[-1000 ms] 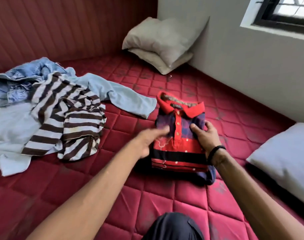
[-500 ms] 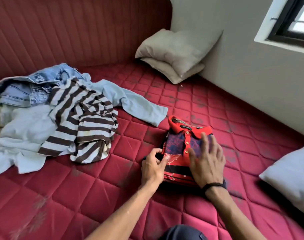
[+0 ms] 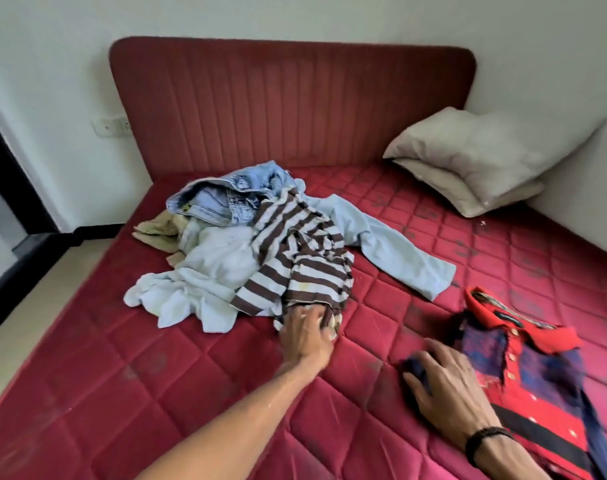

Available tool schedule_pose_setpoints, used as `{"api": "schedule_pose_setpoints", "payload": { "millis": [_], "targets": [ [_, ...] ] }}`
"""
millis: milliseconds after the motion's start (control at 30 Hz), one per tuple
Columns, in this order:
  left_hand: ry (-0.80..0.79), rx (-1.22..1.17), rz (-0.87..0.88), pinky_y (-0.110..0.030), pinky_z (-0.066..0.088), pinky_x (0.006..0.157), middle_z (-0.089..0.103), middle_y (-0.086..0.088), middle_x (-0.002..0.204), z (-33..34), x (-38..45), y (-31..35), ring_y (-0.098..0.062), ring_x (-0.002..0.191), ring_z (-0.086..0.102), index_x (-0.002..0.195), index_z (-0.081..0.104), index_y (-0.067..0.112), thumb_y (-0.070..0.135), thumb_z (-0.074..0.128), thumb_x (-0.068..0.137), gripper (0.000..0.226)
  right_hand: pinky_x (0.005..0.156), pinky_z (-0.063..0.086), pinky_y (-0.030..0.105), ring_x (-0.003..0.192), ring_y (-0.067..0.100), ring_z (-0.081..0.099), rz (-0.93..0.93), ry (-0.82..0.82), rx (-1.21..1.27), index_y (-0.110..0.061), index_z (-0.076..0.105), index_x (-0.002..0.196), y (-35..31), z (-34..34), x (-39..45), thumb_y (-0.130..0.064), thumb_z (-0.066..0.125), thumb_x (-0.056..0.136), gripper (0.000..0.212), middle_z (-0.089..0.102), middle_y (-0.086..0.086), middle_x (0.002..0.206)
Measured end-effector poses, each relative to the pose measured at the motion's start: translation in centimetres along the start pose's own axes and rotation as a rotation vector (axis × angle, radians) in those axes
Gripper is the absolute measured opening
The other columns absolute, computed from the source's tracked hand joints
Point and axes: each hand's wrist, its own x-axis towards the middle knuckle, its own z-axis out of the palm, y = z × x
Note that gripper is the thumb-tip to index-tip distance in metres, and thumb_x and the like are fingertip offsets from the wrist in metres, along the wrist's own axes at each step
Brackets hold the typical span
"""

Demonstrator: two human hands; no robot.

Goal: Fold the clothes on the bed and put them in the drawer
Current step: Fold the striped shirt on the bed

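Note:
A folded red and navy polo shirt [image 3: 534, 368] lies on the red mattress [image 3: 156, 393] at the lower right. My right hand [image 3: 447, 393] rests on its left edge, fingers spread over a dark fold. My left hand [image 3: 305, 336] reaches to the pile of unfolded clothes and grips the lower hem of the brown-and-white striped shirt [image 3: 302, 268]. In the pile also lie a light blue long-sleeved shirt [image 3: 399, 251], a pale top [image 3: 208, 268], denim jeans [image 3: 222, 199] and a tan garment [image 3: 160, 230].
Two beige pillows [image 3: 482, 157] are stacked at the back right corner against the wall. A red padded headboard [image 3: 288, 105] stands behind the bed. The bed's left edge drops to a pale floor [image 3: 25, 296] by a dark door frame.
My left hand left the folded polo and moved left to grip the striped shirt's hem. The view swung left, so the polo now sits at the lower right under my right hand.

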Motion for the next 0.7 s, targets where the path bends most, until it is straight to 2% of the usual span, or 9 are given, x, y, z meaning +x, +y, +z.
{"api": "schedule_pose_setpoints", "payload": {
  "millis": [133, 200, 267, 333, 400, 467, 533, 600, 700],
  "targets": [
    [0.208, 0.183, 0.133, -0.045, 0.047, 0.098, 0.064, 0.004, 0.126, -3.0, 4.6, -7.6, -0.028, 0.117, 0.055, 0.134, 0.059, 0.032, 0.017, 0.069, 0.089, 0.048, 0.082, 0.054, 0.036, 0.091, 0.026, 0.068, -0.123, -0.012, 0.228, -0.021, 0.073, 0.092, -5.4, 1.4, 6.2, -0.03, 0.06, 0.092, 0.016, 0.07, -0.002, 0.097],
    [0.153, 0.235, 0.233, -0.046, 0.05, 0.095, 0.062, 0.005, 0.123, -4.1, 6.7, -10.1, -0.028, 0.116, 0.054, 0.13, 0.062, 0.032, 0.022, 0.073, 0.087, 0.045, 0.076, 0.049, 0.034, 0.087, 0.027, 0.067, -0.141, -0.044, 0.307, -0.016, 0.07, 0.086, -8.6, 1.9, 10.3, -0.021, 0.059, 0.095, 0.015, 0.068, -0.001, 0.087],
    [0.04, 0.317, 0.289, -0.046, 0.049, 0.097, 0.053, 0.002, 0.134, -4.7, 8.4, -11.6, -0.027, 0.122, 0.049, 0.137, 0.057, 0.033, 0.038, 0.077, 0.083, 0.058, 0.08, 0.049, 0.035, 0.097, 0.028, 0.066, -0.125, -0.078, 0.357, -0.015, 0.073, 0.099, -11.4, 3.1, 14.8, -0.02, 0.065, 0.094, 0.01, 0.071, 0.002, 0.097],
    [-0.034, 0.346, 0.261, -0.046, 0.05, 0.099, 0.041, -0.004, 0.143, -5.1, 9.5, -12.7, -0.03, 0.124, 0.046, 0.151, 0.042, 0.032, 0.043, 0.078, 0.083, 0.077, 0.095, 0.049, 0.037, 0.117, 0.027, 0.058, -0.117, -0.21, 0.32, -0.025, 0.063, 0.133, -14.1, 5.2, 18.2, -0.03, 0.073, 0.089, 0.045, 0.064, 0.003, 0.124],
    [-0.051, 0.268, 0.207, -0.042, 0.054, 0.095, 0.042, -0.006, 0.139, -5.6, 9.7, -13.5, -0.028, 0.122, 0.05, 0.157, 0.032, 0.033, 0.026, 0.075, 0.088, 0.081, 0.1, 0.047, 0.041, 0.123, 0.032, 0.048, -0.132, -0.322, 0.158, -0.036, 0.043, 0.15, -16.0, 7.2, 20.4, -0.029, 0.072, 0.087, 0.069, 0.048, 0.002, 0.138],
    [-0.03, 0.147, 0.211, -0.039, 0.055, 0.091, 0.057, -0.003, 0.127, -6.8, 9.5, -13.6, -0.024, 0.114, 0.058, 0.148, 0.047, 0.032, 0.012, 0.069, 0.09, 0.066, 0.094, 0.048, 0.04, 0.117, 0.035, 0.051, -0.155, -0.299, 0.059, -0.032, 0.052, 0.141, -16.5, 7.2, 21.2, -0.01, 0.06, 0.089, 0.057, 0.05, 0.004, 0.13],
    [-0.022, 0.099, 0.249, -0.037, 0.055, 0.085, 0.067, 0.002, 0.109, -8.7, 9.2, -14.0, -0.02, 0.102, 0.065, 0.128, 0.066, 0.031, 0.01, 0.065, 0.089, 0.044, 0.082, 0.048, 0.037, 0.105, 0.036, 0.06, -0.104, -0.248, 0.157, -0.017, 0.067, 0.109, -16.1, 5.9, 21.0, -0.006, 0.052, 0.082, 0.033, 0.063, 0.009, 0.11],
    [-0.19, 0.109, 0.299, -0.037, 0.056, 0.079, 0.07, 0.006, 0.093, -11.4, 7.9, -14.3, -0.016, 0.089, 0.067, 0.102, 0.074, 0.028, 0.012, 0.063, 0.087, 0.025, 0.072, 0.045, 0.036, 0.095, 0.038, 0.065, -0.056, -0.29, 0.191, -0.016, 0.062, 0.084, -15.9, 3.9, 19.3, -0.024, 0.045, 0.076, 0.021, 0.07, 0.013, 0.095],
    [-0.798, 0.269, 0.429, -0.032, 0.052, 0.064, 0.068, -0.002, 0.074, -15.4, 2.6, -13.6, -0.015, 0.068, 0.061, 0.08, 0.071, 0.018, 0.022, 0.067, 0.086, 0.008, 0.076, 0.05, 0.035, 0.101, 0.035, 0.067, -0.115, -0.62, 0.086, -0.018, 0.066, 0.087, -16.6, 1.7, 12.7, -0.035, 0.035, 0.076, 0.037, 0.074, 0.012, 0.107]
  ]
}}
